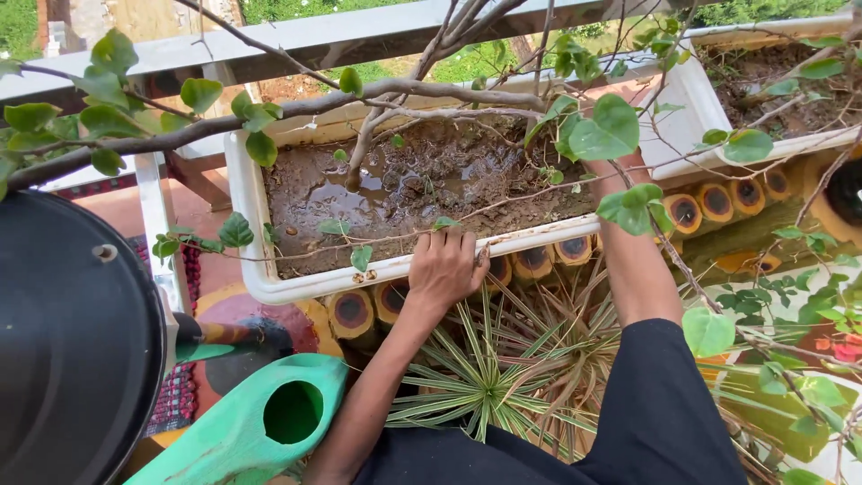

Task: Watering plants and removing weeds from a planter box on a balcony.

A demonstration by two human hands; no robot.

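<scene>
Head view: left hand (446,269) grips smooth white rectangular planter (247,233) of muddy soil (422,180).

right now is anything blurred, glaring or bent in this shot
Head view: soft, even daylight, no hard shadows; wet sheen glints on the muddy soil in the white rectangular planter. The left hand on its rim is sharp. The black round lid at the edge looks soft and swollen by the wide lens; the railing bows. Leaves hide the right hand.
</scene>
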